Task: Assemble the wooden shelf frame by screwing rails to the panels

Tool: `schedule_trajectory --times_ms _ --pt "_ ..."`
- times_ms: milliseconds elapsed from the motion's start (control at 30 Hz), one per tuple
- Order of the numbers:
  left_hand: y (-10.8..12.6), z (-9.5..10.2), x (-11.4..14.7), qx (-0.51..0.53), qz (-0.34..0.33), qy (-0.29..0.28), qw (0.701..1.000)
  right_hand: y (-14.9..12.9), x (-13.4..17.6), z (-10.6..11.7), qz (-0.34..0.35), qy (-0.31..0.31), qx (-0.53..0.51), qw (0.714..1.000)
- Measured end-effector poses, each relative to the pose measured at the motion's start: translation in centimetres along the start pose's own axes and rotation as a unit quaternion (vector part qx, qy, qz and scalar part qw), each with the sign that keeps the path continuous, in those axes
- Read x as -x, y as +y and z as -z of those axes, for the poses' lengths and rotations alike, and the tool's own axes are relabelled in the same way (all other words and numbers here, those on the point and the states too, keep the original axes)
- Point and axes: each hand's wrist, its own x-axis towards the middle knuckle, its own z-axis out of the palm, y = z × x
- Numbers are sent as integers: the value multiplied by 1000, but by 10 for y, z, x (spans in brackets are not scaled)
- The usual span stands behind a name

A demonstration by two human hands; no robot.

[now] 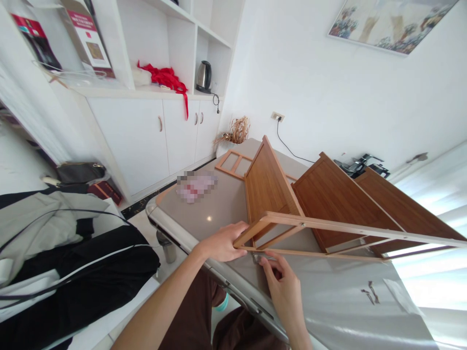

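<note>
A wooden shelf unit lies on its side on the grey table (222,204), its brown shelf boards (272,180) standing upright. Along its near side runs a light wooden side frame (339,226) with slanted braces. My left hand (224,243) is closed around the near left corner of this frame. Just below the lower rail, my right hand (282,287) pinches a small grey metal piece (256,259); its exact kind is hard to make out. Further right on the table lie several small screws or bolts (371,292). Another slatted wooden frame (233,163) rests behind the first board.
A blurred pale packet (197,186) lies on the table at left. Dried plants (239,130) stand at its far end, and dark equipment (361,166) is behind the boards. Black clothing (120,265) is piled at left. White cabinets (127,138) hold a kettle (204,76) and red ribbon (166,78).
</note>
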Motion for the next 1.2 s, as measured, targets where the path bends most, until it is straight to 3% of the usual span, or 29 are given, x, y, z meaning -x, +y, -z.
schedule_trajectory --times_ms 300,500,733,1200 --pt "1 -2 0 -3 5 4 1000 6 1 11 77 -20 40 996" --pt "-1 -4 0 1 13 6 1000 -5 10 -3 154 37 71 985" --pt "-1 -3 0 3 5 7 1000 -1 10 -16 219 52 94 970" --pt "-3 -3 -1 2 -7 9 1000 4 10 -16 223 62 81 970"
